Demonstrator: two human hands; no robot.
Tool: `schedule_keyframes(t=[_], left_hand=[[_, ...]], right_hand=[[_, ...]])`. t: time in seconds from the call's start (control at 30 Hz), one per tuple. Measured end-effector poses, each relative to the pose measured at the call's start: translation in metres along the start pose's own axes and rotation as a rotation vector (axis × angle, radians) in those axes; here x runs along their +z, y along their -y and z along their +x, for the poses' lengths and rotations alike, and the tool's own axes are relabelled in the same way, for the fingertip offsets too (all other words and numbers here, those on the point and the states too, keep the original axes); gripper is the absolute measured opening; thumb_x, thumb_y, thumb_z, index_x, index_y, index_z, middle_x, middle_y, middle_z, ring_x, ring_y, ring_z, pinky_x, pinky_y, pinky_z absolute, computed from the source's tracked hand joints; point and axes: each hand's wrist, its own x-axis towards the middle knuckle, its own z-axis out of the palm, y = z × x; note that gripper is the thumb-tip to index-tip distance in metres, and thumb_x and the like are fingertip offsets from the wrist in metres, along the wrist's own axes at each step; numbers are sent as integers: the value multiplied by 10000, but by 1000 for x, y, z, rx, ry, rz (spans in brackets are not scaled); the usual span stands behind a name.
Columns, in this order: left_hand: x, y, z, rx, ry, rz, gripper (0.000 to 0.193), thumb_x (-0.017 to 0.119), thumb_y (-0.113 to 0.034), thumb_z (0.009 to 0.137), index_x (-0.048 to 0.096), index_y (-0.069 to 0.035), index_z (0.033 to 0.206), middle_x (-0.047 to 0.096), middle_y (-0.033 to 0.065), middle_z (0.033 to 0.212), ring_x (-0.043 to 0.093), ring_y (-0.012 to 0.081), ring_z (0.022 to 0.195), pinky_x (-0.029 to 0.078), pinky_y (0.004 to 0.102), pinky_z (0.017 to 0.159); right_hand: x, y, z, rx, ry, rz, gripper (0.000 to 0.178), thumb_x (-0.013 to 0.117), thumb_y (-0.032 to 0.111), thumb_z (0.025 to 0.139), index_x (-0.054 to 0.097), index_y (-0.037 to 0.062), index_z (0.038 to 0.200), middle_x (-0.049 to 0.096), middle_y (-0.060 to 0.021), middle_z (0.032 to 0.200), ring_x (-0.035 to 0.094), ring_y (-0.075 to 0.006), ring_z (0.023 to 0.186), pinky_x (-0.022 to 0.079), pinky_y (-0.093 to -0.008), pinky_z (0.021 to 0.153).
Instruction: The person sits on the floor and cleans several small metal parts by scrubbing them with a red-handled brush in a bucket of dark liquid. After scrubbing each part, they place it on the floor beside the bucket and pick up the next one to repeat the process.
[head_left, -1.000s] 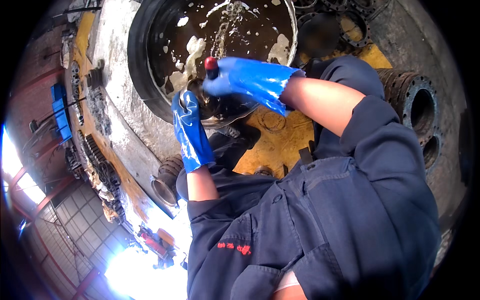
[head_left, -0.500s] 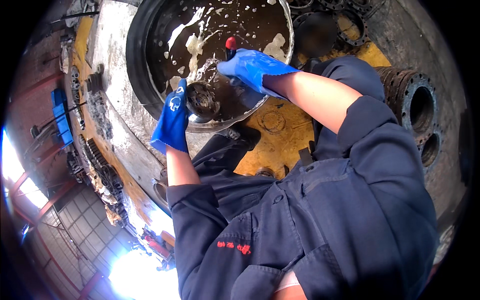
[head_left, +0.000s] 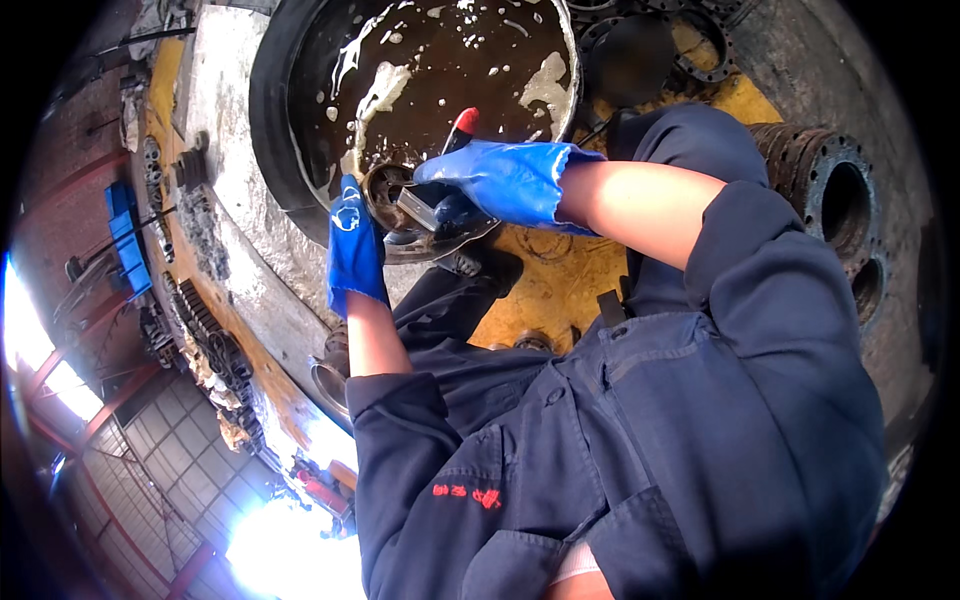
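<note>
Right hand (head_left: 488,180) wrapped round a red-tipped tool (head_left: 466,121), a flat metal piece, likely its end, up against the round part (head_left: 381,188) inside the tub's (head_left: 268,130) near rim! Left hand (head_left: 353,232) at the part's left edge; how tightly, can't tell. Looks like scraping or brushing; the next stroke calls for a steady part.

Head view: left fisheye on your head | faces down | near your left hand (head_left: 356,238) and right hand (head_left: 505,180) | your navy jacket (head_left: 640,430) fills lower part
</note>
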Motion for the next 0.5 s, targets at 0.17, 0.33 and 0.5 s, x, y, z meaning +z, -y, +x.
schedule_keyframes(t=[0.17,0.33,0.5], left_hand=[[2,-21,-14,107,35,167,513,436,-435,1135,697,4,1186,731,70,984,666,144,809,540,305,706],[12,-17,-17,61,-15,31,499,429,-417,1135,693,6,1154,724,70,970,660,131,812,523,288,689],[8,-13,-7,94,4,80,487,435,-415,1133,695,-3,1146,722,63,962,661,132,798,525,284,682]], right_hand=[[-5,-16,1,-221,-40,-315,184,620,108,918,728,54,1057,701,-193,935,676,-293,855,513,-404,796],[-2,-20,38,443,-140,-92,437,644,408,880,754,40,1088,752,-221,960,725,-365,912,552,-432,846],[-2,-28,53,500,-335,-374,388,613,404,918,765,92,1092,764,-194,992,748,-330,945,563,-419,867]])
